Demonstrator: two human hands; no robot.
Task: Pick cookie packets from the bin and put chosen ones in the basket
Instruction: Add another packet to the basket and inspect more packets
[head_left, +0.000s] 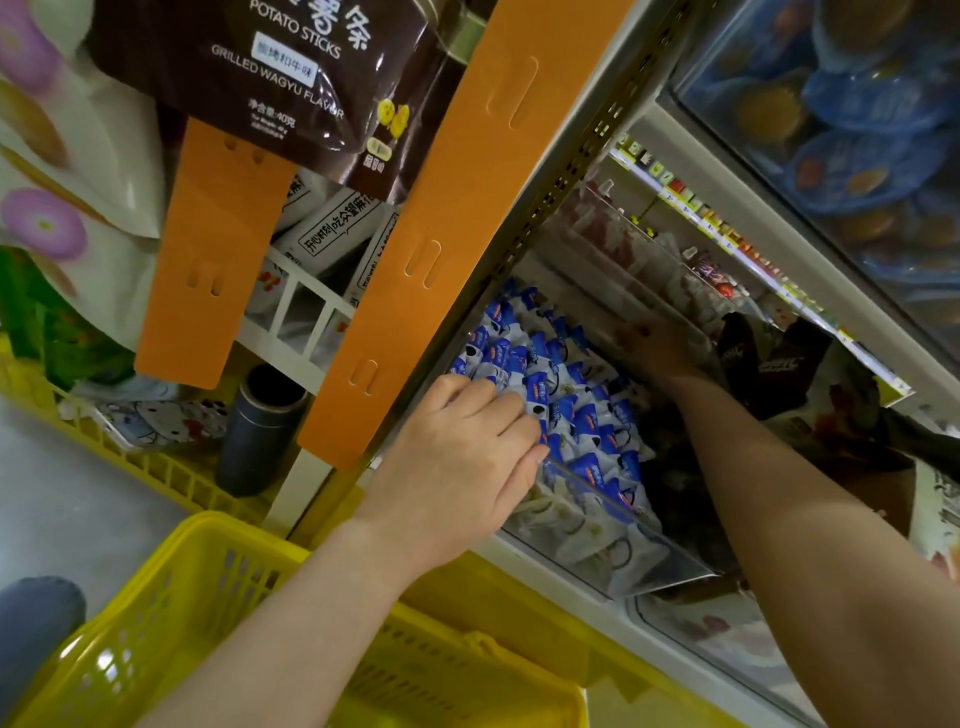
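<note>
Both hands inside clear bin, basket rim below.

Bin mouth: the clear bin is open toward the person, packed with cookie packets.
Left side: an orange strip borders the bin.
Above: shelf rail overhangs.
Below: the yellow basket stands open.

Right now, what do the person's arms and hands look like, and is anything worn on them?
Both arms are bare to the edge of the picture: no sleeves, gloves, watch or bracelet show. The left hand shows no rings. The right hand, deeper in the shelf, has dark red polish on its fingernails.
</note>
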